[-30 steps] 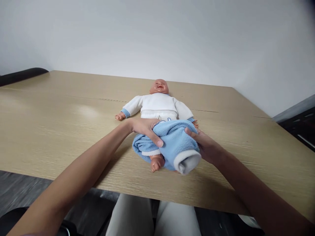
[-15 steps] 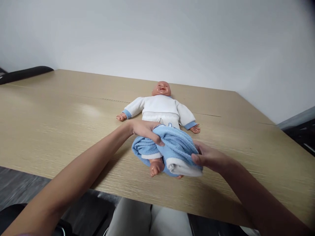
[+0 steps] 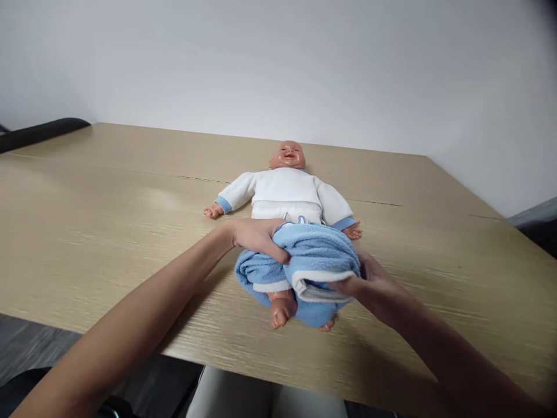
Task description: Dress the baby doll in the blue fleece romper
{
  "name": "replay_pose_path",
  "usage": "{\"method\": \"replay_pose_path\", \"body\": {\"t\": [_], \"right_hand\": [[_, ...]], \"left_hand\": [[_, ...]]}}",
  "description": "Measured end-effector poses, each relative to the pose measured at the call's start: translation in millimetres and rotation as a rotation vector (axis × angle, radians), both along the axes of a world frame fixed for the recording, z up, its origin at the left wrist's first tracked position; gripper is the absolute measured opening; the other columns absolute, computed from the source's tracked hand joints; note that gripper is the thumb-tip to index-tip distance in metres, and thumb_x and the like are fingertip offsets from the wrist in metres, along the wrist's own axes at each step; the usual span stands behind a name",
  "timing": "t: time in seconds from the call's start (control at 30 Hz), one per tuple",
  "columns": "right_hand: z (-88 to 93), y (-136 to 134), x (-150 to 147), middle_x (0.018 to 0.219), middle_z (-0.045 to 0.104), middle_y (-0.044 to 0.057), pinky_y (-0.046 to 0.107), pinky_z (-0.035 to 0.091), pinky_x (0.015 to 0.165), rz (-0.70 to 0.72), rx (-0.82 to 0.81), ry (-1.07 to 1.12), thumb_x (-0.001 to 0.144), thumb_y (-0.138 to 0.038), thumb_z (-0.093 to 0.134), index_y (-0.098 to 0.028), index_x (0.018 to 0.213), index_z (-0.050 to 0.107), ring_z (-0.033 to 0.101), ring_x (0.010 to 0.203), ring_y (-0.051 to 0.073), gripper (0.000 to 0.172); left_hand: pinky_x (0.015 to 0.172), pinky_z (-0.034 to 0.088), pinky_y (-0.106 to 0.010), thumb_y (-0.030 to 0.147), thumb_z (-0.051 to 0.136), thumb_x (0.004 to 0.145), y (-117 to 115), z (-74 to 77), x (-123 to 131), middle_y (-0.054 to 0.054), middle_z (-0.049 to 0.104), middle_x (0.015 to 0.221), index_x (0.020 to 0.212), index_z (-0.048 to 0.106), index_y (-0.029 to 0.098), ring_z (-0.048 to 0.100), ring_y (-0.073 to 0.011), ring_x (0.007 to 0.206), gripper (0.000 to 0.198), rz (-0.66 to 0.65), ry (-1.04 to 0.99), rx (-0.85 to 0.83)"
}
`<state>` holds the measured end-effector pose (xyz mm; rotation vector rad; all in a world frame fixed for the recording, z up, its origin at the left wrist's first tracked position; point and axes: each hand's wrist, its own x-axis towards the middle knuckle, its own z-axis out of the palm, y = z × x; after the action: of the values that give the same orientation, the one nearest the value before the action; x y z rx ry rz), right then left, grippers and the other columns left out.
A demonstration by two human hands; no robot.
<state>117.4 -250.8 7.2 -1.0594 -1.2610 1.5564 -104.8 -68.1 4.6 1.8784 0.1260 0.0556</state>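
Observation:
On its back lies a baby doll (image 3: 285,184) in a white top with blue cuffs, head away from me and feet toward me. Blue terry pants (image 3: 319,247) with white hems are bunched about its legs. One bare foot sticks out of the leg on my left; the other foot only peeks out beneath the cloth. My left hand (image 3: 261,237) grips the pants near the top, thumb over the fabric. Closed on the white hem of the other pant leg is my right hand (image 3: 359,278), its thumb at the opening. Some fingers of both hands are hidden.
The doll rests on a light wooden table (image 3: 130,244) with a seam across it. A pale wall (image 3: 278,69) rises behind. A black chair back (image 3: 47,132) shows at the far left, and my legs (image 3: 243,397) are below the front edge.
My right hand has shifted its thumb from the side of the pant leg to its white hem. The hem opening is flatter and wider, and more of the doll's second foot shows.

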Motion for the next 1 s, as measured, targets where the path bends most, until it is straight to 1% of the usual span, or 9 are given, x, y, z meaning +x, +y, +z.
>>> {"method": "replay_pose_path", "body": {"t": [0.1, 0.2, 0.27, 0.37, 0.47, 0.63, 0.8, 0.87, 1.0], "right_hand": [[-3.0, 2.4, -5.5, 0.119, 0.077, 0.006, 0.028, 0.059, 0.080, -0.177, 0.131, -0.071, 0.091, -0.041, 0.079, -0.023, 0.123, 0.076, 0.070, 0.095, 0.021, 0.037], [0.2, 3.5, -10.8, 0.104, 0.075, 0.002, 0.028, 0.056, 0.089, -0.269, 0.236, -0.169, 0.091, -0.034, 0.074, -0.022, 0.104, 0.077, 0.064, 0.090, 0.018, 0.018], [3.6, 3.2, -13.3, 0.087, 0.068, -0.002, 0.027, 0.054, 0.084, -0.309, 0.264, -0.222, 0.091, -0.032, 0.071, -0.022, 0.091, 0.073, 0.056, 0.077, 0.015, 0.010], [6.6, 2.7, -14.8, 0.074, 0.057, -0.005, 0.025, 0.050, 0.073, -0.301, 0.223, -0.247, 0.090, -0.033, 0.069, -0.022, 0.082, 0.065, 0.047, 0.068, 0.014, 0.015], [7.3, 2.4, -15.4, 0.077, 0.058, -0.003, 0.024, 0.046, 0.068, -0.280, 0.182, -0.263, 0.088, -0.033, 0.070, -0.020, 0.084, 0.064, 0.049, 0.072, 0.014, 0.015], [10.6, -12.9, -23.9, 0.079, 0.061, -0.002, 0.024, 0.045, 0.064, -0.225, 0.081, -0.253, 0.094, -0.043, 0.070, -0.019, 0.088, 0.067, 0.052, 0.073, 0.015, 0.024], [15.6, -52.8, -51.6, 0.101, 0.079, 0.004, 0.028, 0.059, 0.083, -0.304, 0.059, -0.235, 0.097, -0.036, 0.068, -0.022, 0.115, 0.076, 0.071, 0.094, 0.022, 0.024], [15.6, -66.5, -64.1, 0.106, 0.082, 0.006, 0.030, 0.062, 0.088, -0.341, 0.081, -0.245, 0.097, -0.032, 0.066, -0.021, 0.120, 0.079, 0.076, 0.097, 0.024, 0.028], [10.3, -79.2, -81.4, 0.110, 0.084, 0.008, 0.030, 0.064, 0.086, -0.512, 0.126, -0.338, 0.097, -0.035, 0.065, -0.020, 0.123, 0.079, 0.079, 0.097, 0.026, 0.033]], "left_hand": [[0.111, 0.056, -0.044, 0.039, 0.089, 0.074, -7.4, 6.7, 1.3, -0.007, 0.081, 0.118, 0.123, 0.072, 0.018, 0.072, -0.0315, 0.124, 0.056, 0.049, 0.015, -0.012], [0.109, 0.057, -0.043, 0.040, 0.089, 0.073, -14.4, 13.4, 0.6, -0.007, 0.081, 0.120, 0.119, 0.074, 0.019, 0.072, -0.0316, 0.124, 0.053, 0.081, 0.035, -0.096], [0.108, 0.058, -0.043, 0.043, 0.089, 0.073, -16.5, 15.6, -0.2, -0.007, 0.081, 0.121, 0.120, 0.074, 0.020, 0.073, -0.0313, 0.122, 0.055, 0.081, 0.057, -0.184], [0.108, 0.058, -0.042, 0.045, 0.096, 0.067, -15.6, 16.0, -0.6, -0.004, 0.082, 0.114, 0.120, 0.076, 0.021, 0.074, -0.0294, 0.118, 0.062, 0.024, 0.091, -0.223], [0.111, 0.057, -0.041, 0.043, 0.099, 0.066, -14.3, 16.9, 0.2, -0.004, 0.083, 0.114, 0.121, 0.078, 0.021, 0.074, -0.0281, 0.118, 0.063, -0.024, 0.098, -0.161], [0.113, 0.055, -0.038, 0.038, 0.098, 0.071, -17.7, 22.3, 0.3, -0.005, 0.078, 0.135, 0.139, 0.071, 0.023, 0.072, -0.0258, 0.123, 0.074, -0.018, 0.011, -0.111], [0.088, 0.062, -0.031, 0.028, 0.095, 0.069, -20.3, 28.2, 1.0, -0.002, 0.081, 0.094, 0.100, 0.076, 0.017, 0.076, -0.0235, 0.094, 0.038, -0.131, 0.079, -0.091], [0.081, 0.062, -0.028, 0.025, 0.092, 0.068, -21.5, 31.3, 1.7, -0.001, 0.080, 0.094, 0.102, 0.073, 0.017, 0.074, -0.0223, 0.091, 0.040, -0.131, 0.084, -0.061], [0.083, 0.060, -0.025, 0.023, 0.086, 0.072, -26.0, 37.6, 3.1, -0.001, 0.077, 0.098, 0.106, 0.070, 0.017, 0.071, -0.0196, 0.093, 0.037, -0.173, 0.090, -0.073]]}}
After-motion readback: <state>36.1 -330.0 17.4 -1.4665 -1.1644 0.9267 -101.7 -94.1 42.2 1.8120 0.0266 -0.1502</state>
